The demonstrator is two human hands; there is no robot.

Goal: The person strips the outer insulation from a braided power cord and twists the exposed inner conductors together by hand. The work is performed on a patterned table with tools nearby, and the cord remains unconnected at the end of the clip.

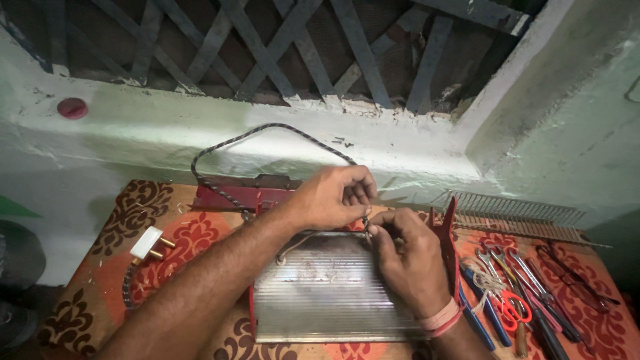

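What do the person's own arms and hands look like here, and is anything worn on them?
Both forearms are bare, with no sleeves in view. The left hand wears nothing: no glove, ring or watch shows. The right hand is also ungloved, but its wrist carries a few thin bands, pink and red.

Hands (370, 223) on heater's (330, 287) braided cord (267, 133)

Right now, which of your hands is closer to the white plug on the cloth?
Left. The left hand works at the heater's top edge, with its forearm passing beside the white plug. The right hand sits farther right, toward the tools.
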